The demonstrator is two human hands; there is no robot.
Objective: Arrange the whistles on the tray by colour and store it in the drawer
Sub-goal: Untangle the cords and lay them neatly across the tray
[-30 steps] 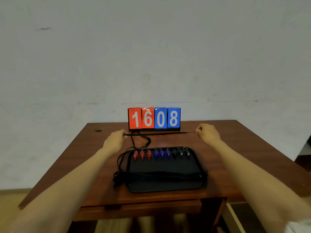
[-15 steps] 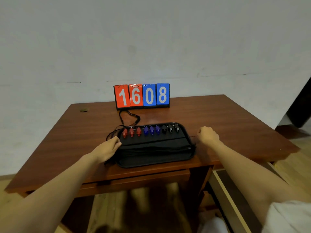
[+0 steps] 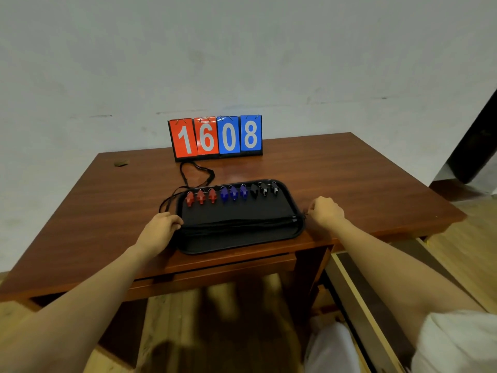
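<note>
A black tray (image 3: 242, 244) lies near the front edge of the brown table (image 3: 349, 179). Along its far side stand three red whistles (image 3: 201, 196), three blue whistles (image 3: 233, 192) and three black whistles (image 3: 263, 189) in one row. Their black lanyard cords (image 3: 242, 223) are stretched across the tray's middle, and a loose loop (image 3: 196, 173) trails behind the tray. My left hand (image 3: 161, 224) is closed at the tray's left rim, over the cords. At the right rim, my right hand (image 3: 326, 211) pinches the cord ends.
A flip scoreboard (image 3: 215, 135) reading 1608 stands at the table's back edge against the wall. A shut drawer front (image 3: 223, 267) sits under the tabletop below the tray. A long wooden piece with a pale edge (image 3: 349, 278) runs along the floor at lower right.
Both hands came down from near the scoreboard, where they held a cord taut, to the tray's left and right rims. The cord now lies across the tray. The camera drew back.
</note>
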